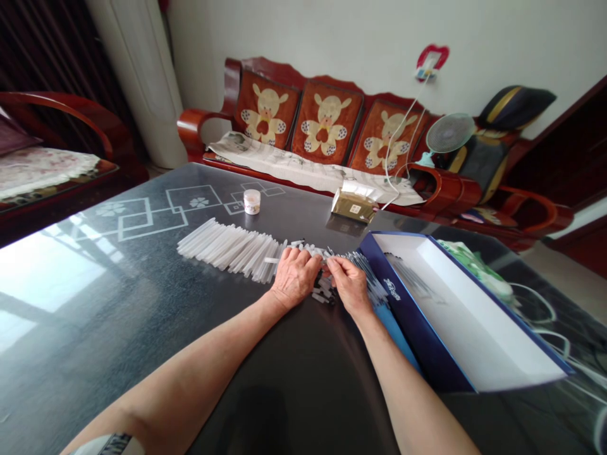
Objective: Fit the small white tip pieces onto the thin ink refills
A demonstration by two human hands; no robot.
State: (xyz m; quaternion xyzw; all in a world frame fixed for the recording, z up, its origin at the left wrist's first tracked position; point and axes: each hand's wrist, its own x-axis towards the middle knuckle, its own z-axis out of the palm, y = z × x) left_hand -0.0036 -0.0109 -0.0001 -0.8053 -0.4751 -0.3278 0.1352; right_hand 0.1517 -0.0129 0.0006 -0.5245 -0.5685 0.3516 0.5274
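Observation:
My left hand [298, 276] is closed around a translucent white pen barrel [271, 260], whose end sticks out to the left of the fingers. Close beside it, the fingertips of my right hand [349, 282] are pinched together; whatever they hold is too small to make out. A long row of similar white barrels [227, 248] lies side by side on the table to the left. Small white and black pieces [323, 292] lie under and between both hands. Right of my right hand is a pile of thin grey-blue sticks that look like pen refills [372, 278].
An open dark-blue box [474, 316] with a white inside stands at the right, some thin sticks within. On the dark glossy table [142, 303] are a small white tub [251, 202] and a tissue pack [355, 203]. Green-white packaging [477, 268] and white cables [554, 338] lie beyond the box.

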